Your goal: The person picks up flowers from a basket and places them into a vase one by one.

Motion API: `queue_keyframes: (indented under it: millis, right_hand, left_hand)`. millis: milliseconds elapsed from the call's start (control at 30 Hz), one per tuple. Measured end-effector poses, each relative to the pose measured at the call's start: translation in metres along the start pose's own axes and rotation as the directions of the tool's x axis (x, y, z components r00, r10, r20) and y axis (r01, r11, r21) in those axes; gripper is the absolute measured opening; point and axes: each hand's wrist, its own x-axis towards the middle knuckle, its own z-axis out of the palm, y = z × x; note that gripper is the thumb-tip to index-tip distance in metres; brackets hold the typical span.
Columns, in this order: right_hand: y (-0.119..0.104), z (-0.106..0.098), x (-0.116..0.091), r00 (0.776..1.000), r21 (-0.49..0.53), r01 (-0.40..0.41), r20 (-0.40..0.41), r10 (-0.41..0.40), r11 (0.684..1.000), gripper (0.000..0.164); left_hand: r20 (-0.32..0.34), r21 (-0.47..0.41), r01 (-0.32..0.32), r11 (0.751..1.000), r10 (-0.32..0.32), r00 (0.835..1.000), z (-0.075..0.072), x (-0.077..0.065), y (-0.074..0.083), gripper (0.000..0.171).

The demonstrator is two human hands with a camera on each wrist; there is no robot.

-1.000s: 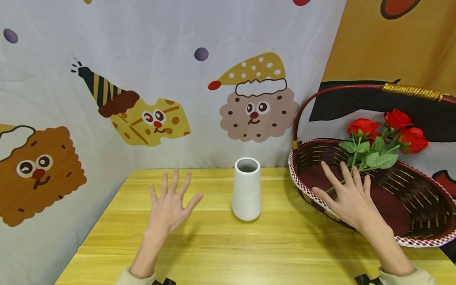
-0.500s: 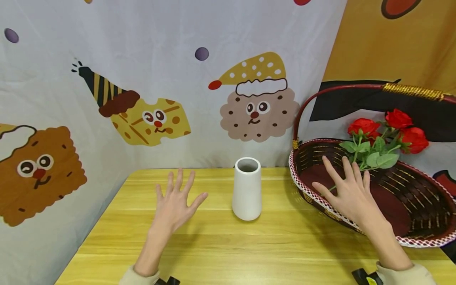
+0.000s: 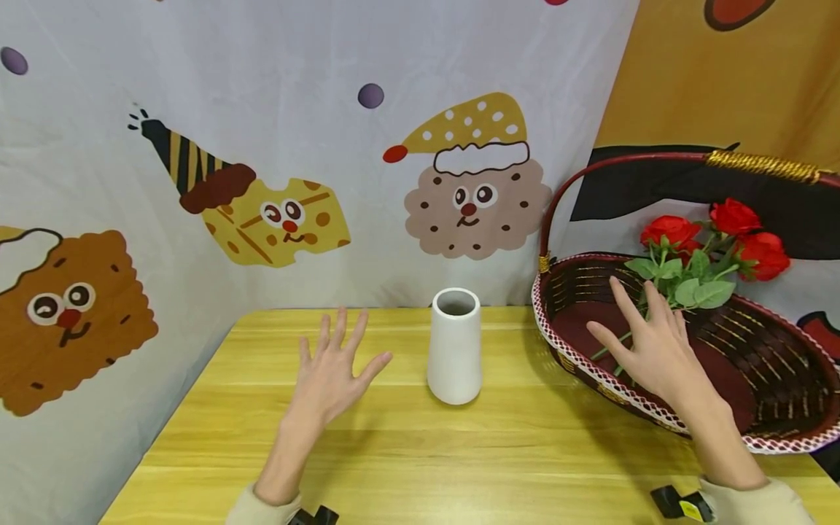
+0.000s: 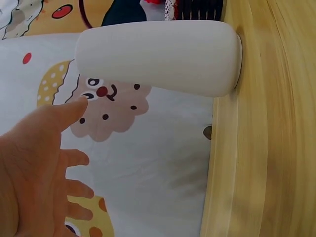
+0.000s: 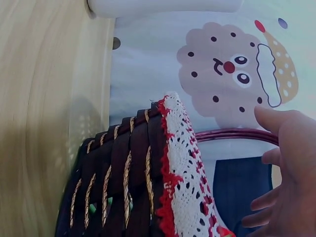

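A white vase [image 3: 454,357] stands upright in the middle of the table. To its left hovers my left hand [image 3: 328,383], fingers spread, holding nothing; the left wrist view shows the vase [image 4: 163,57] beyond the thumb. Over the near rim of a dark woven basket [image 3: 607,390] hangs my right hand [image 3: 659,357], fingers apart and holding nothing. Several red roses [image 3: 761,255] with green leaves lean in the basket, their stems partly hidden behind the right hand. In the right wrist view, the basket's lace-trimmed rim [image 5: 185,173] is below the hand.
The basket's tall handle [image 3: 761,165], wrapped in gold cord, arches above the roses. A wooden table [image 3: 420,467] carries the vase and basket. Behind it hangs a cloth [image 3: 367,240] printed with cartoon biscuits and cheese.
My left hand has moved right, closer to the vase. The right hand has shifted a little right and farther over the basket towards the roses. Vase and basket stay in place.
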Motion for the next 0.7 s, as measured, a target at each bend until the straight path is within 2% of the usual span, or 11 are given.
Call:
queue_keyframes:
  millis: [233,533,700]
  right_hand:
    - [0.005,-0.004,0.001,0.999,0.072,-0.032,0.000,0.032,0.997,0.082]
    - [0.014,-0.018,0.004,0.997,0.090,-0.076,0.009,0.076,0.993,0.081]
    - [0.017,-0.024,0.006,0.996,0.095,-0.085,0.007,0.085,0.992,0.080]
  left_hand:
    - [-0.002,-0.034,-0.014,0.999,0.014,1.000,-0.001,0.000,0.003,0.086]
    - [0.012,-0.106,-0.043,0.993,0.044,0.999,-0.004,0.000,0.013,0.086]
    - [0.005,-0.114,-0.056,0.992,0.057,0.998,-0.007,0.002,0.018,0.086]
